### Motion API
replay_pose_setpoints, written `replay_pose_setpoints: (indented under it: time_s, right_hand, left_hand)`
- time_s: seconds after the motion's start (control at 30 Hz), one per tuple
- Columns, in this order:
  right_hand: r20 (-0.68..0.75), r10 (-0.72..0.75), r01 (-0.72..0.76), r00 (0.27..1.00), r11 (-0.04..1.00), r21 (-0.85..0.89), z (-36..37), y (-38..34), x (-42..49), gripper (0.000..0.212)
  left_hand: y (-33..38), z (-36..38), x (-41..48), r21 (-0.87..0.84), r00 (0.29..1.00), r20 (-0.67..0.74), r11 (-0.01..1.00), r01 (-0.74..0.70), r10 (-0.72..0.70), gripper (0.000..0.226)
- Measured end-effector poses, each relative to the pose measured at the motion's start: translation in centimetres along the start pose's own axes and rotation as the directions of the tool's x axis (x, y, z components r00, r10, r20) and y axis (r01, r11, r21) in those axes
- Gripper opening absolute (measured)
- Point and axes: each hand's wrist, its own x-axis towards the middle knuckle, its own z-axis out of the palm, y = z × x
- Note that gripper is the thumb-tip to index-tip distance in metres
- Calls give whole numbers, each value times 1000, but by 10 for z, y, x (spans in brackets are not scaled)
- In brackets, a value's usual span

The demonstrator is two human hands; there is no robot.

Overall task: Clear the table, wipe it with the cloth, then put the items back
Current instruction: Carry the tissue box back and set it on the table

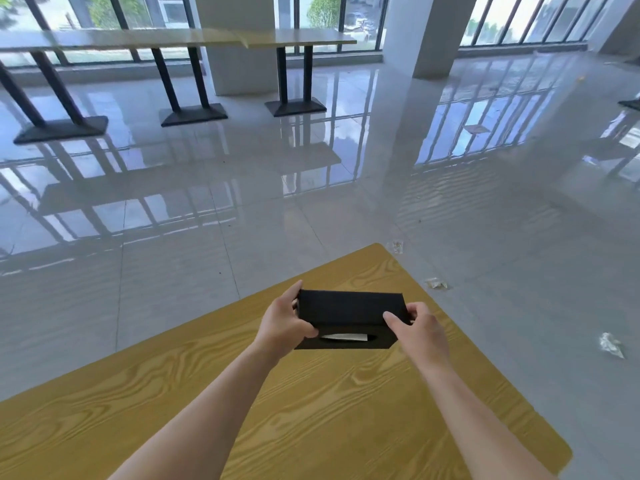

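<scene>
Tissue box (349, 318), black, sits near the far corner of the wooden table (311, 410), clasped at its ends by left hand (282, 323) and right hand (420, 329), probably either lifting or replacing it, needing level carriage.

tissue box (349, 308): black | table (311, 410): yellow wood-grain | floor (242, 209): glossy grey tiles

A: Setting? Looks like a canteen or cafe hall, mostly bare.
B: Agreed. Long counter table (173, 38) on black pedestal legs, upper left; wall of tall windows (530, 19) across the top; glossy tiled floor (242, 202); wood-grain table (311, 410) in the lower frame.
</scene>
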Motion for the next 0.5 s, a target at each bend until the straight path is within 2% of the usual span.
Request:
replay_pose_setpoints:
  time_s: [0.27, 0.5]
  right_hand:
    - [-9, 53, -52, 999, 998, 47, 3, 14, 65, 33]
    - [-25, 77, -75, 997, 995, 59, 18, 23, 84, 35]
  left_hand:
    - [20, 30, 68, 1, 998, 21, 998, 62, -62, 101]
    - [12, 39, 93, -29, 990, 41, 990, 140, -138, 100]
